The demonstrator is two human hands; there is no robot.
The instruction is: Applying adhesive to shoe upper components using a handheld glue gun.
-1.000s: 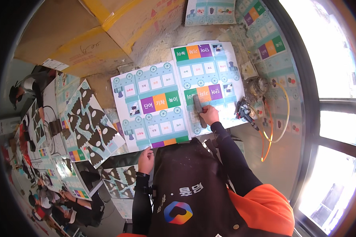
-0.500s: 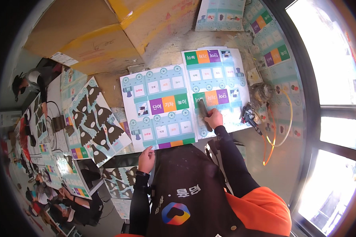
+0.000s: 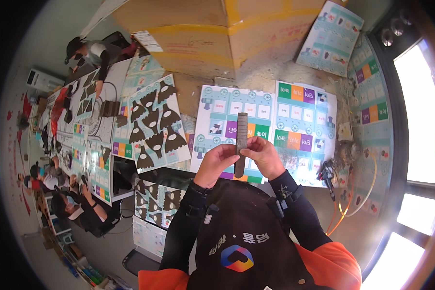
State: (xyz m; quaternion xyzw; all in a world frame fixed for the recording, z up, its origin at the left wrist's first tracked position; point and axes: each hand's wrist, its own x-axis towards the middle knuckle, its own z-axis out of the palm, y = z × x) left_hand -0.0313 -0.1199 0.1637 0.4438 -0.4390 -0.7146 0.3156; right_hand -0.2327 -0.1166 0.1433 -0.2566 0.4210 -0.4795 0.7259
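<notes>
Upright in front of me is a long dark grey flat tool (image 3: 242, 126), its upper part marked with cross grooves; its exact kind I cannot make out. My left hand (image 3: 215, 164) pinches its left edge between thumb and fingers. On the opposite edge my right hand (image 3: 266, 157) is closed in a similar pinch. Behind the tool lies a white and teal printed sheet (image 3: 205, 140) with train pictures and purple, orange and green blocks, partly covered by my hands. To its right is a second such printed sheet (image 3: 304, 137).
A large cardboard box (image 3: 193, 41) stands at the back, with another printed sheet (image 3: 329, 36) right of it. At the right is a black hand tool (image 3: 327, 175) with orange and yellow hoses (image 3: 342, 210). Sheets with black shapes (image 3: 157, 123) lie left. Several people (image 3: 89, 55) work farther left.
The tool has been lifted off the right sheet and brought to the middle. My left hand has come up from the table edge onto it. The view has shifted left.
</notes>
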